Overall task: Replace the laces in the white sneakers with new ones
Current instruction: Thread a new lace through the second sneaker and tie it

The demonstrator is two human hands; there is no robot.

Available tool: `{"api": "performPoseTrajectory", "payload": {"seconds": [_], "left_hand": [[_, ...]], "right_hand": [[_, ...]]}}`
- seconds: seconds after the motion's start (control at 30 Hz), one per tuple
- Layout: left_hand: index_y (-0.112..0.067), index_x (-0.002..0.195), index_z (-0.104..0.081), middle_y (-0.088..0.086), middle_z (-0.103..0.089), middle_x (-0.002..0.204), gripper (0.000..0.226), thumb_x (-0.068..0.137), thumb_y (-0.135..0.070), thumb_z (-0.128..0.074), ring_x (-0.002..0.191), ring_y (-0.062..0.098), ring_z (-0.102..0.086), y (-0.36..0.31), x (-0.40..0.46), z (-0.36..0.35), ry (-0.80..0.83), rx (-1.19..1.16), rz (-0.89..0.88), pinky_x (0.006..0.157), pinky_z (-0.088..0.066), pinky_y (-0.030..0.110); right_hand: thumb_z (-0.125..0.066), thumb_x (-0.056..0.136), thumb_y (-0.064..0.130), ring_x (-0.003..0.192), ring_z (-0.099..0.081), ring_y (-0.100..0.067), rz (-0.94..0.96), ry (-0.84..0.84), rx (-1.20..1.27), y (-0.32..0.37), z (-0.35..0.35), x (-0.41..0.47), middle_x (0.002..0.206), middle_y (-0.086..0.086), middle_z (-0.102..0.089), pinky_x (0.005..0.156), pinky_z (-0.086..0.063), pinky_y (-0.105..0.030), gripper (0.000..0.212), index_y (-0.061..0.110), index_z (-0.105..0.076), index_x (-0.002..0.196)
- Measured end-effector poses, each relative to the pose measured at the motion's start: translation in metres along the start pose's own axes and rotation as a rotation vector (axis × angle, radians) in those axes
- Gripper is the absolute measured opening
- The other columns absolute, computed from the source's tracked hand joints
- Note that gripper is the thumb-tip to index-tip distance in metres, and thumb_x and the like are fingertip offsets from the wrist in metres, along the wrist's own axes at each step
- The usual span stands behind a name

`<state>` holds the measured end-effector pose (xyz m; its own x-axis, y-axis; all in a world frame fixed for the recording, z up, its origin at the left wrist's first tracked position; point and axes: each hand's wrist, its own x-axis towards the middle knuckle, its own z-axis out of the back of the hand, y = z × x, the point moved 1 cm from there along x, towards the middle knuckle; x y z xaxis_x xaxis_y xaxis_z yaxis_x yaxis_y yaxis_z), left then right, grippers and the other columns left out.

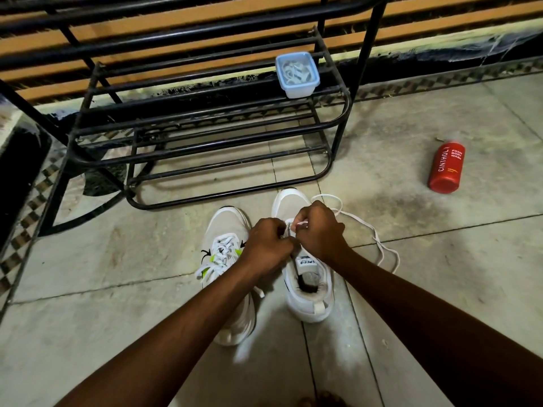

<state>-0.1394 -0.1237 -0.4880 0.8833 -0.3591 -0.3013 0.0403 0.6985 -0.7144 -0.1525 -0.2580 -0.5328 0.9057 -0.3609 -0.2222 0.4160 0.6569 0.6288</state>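
Observation:
Two white sneakers stand side by side on the floor, toes pointing away from me. The left sneaker is fully laced with white laces. Both hands work over the eyelets of the right sneaker. My left hand pinches the sneaker's eyelet edge. My right hand pinches a white lace at the eyelets; the loose lace trails on the floor to the right. A clear plastic box with a blue rim, holding white laces, sits on the rack.
A black metal shoe rack stands just beyond the sneakers. A red bottle lies on the tiled floor at the right. A black railing crosses the top of the view, and a dark patterned border runs along the left.

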Motion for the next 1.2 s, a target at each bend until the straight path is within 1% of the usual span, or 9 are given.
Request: {"api": "performPoseTrajectory", "payload": {"seconds": [0.23, 0.33, 0.43, 0.63, 0.77, 0.87, 0.93, 1.1, 1.2], "left_hand": [[-0.003, 0.091, -0.073, 0.017, -0.073, 0.086, 0.043, 0.068, -0.035, -0.057, 0.086, 0.031, -0.07, 0.004, 0.001, -0.004, 0.008, -0.085, 0.044, 0.079, -0.056, 0.045], [-0.003, 0.093, -0.073, 0.017, -0.074, 0.089, 0.026, 0.08, -0.024, -0.065, 0.089, 0.032, -0.071, 0.008, 0.002, -0.007, 0.001, -0.095, 0.053, 0.081, -0.057, 0.045], [-0.004, 0.088, -0.07, 0.019, -0.075, 0.091, 0.011, 0.087, -0.013, -0.066, 0.089, 0.034, -0.071, 0.011, 0.003, -0.009, -0.014, -0.108, 0.066, 0.08, -0.057, 0.046], [0.002, 0.098, -0.072, 0.024, -0.074, 0.094, 0.027, 0.084, -0.02, -0.066, 0.082, 0.032, -0.071, 0.01, 0.001, -0.011, -0.001, -0.199, 0.089, 0.081, -0.055, 0.047], [0.001, 0.106, -0.071, 0.026, -0.073, 0.103, 0.029, 0.083, -0.017, -0.069, 0.081, 0.021, -0.06, 0.009, 0.002, -0.009, 0.019, -0.33, 0.167, 0.083, -0.055, 0.048], [-0.004, 0.095, -0.073, 0.012, -0.069, 0.08, 0.039, 0.065, -0.027, -0.068, 0.07, 0.02, -0.058, 0.008, 0.004, -0.006, 0.038, -0.382, 0.236, 0.069, -0.048, 0.036], [-0.008, 0.075, -0.074, 0.007, -0.062, 0.063, 0.024, 0.06, -0.024, -0.064, 0.058, 0.021, -0.055, 0.008, 0.009, -0.004, 0.03, -0.437, 0.307, 0.064, -0.045, 0.035], [-0.008, 0.068, -0.07, 0.01, -0.068, 0.061, 0.02, 0.087, -0.011, -0.064, 0.059, 0.028, -0.066, 0.02, 0.03, -0.005, -0.046, -0.386, 0.312, 0.067, -0.061, 0.049], [-0.014, 0.072, -0.067, 0.01, -0.075, 0.073, 0.026, 0.093, -0.027, -0.071, 0.073, 0.03, -0.074, 0.018, 0.036, -0.005, -0.093, -0.178, 0.221, 0.077, -0.063, 0.048]], "right_hand": [[-0.061, 0.083, 0.021, 0.101, -0.061, -0.027, -0.303, -0.074, 0.254, 0.007, -0.002, 0.002, 0.099, 0.0, -0.069, 0.097, -0.036, -0.046, 0.011, 0.015, -0.067, 0.091], [-0.063, 0.084, 0.019, 0.104, -0.06, -0.03, -0.373, -0.078, 0.291, 0.012, -0.001, 0.003, 0.104, -0.003, -0.069, 0.102, -0.035, -0.05, 0.01, 0.016, -0.064, 0.093], [-0.068, 0.084, 0.019, 0.107, -0.06, -0.027, -0.303, -0.025, 0.214, 0.012, 0.004, 0.002, 0.103, -0.001, -0.07, 0.105, -0.04, -0.05, 0.008, 0.016, -0.065, 0.091], [-0.059, 0.086, 0.014, 0.103, -0.064, -0.024, -0.114, 0.078, 0.085, 0.014, 0.007, 0.002, 0.097, -0.001, -0.072, 0.1, -0.045, -0.05, 0.015, 0.015, -0.073, 0.091], [-0.067, 0.079, 0.007, 0.091, -0.067, -0.017, -0.101, 0.026, 0.17, 0.012, 0.005, -0.002, 0.076, 0.01, -0.068, 0.087, -0.047, -0.037, 0.015, 0.018, -0.074, 0.072], [-0.071, 0.074, 0.001, 0.078, -0.066, -0.005, -0.029, 0.0, 0.268, 0.008, 0.006, -0.007, 0.07, 0.012, -0.069, 0.086, -0.051, -0.032, 0.022, 0.021, -0.074, 0.065], [-0.072, 0.076, 0.003, 0.07, -0.063, 0.004, -0.029, -0.053, 0.283, 0.005, 0.006, -0.01, 0.065, 0.015, -0.069, 0.077, -0.043, -0.018, 0.023, 0.023, -0.074, 0.065], [-0.073, 0.074, 0.011, 0.08, -0.066, -0.012, -0.058, -0.099, 0.297, 0.004, 0.001, -0.013, 0.07, 0.009, -0.07, 0.092, -0.042, -0.05, 0.017, 0.025, -0.065, 0.08], [-0.074, 0.076, 0.015, 0.078, -0.062, -0.005, -0.066, -0.131, 0.283, 0.002, 0.0, -0.013, 0.073, 0.013, -0.071, 0.094, -0.039, -0.05, 0.03, 0.028, -0.051, 0.09]]}}
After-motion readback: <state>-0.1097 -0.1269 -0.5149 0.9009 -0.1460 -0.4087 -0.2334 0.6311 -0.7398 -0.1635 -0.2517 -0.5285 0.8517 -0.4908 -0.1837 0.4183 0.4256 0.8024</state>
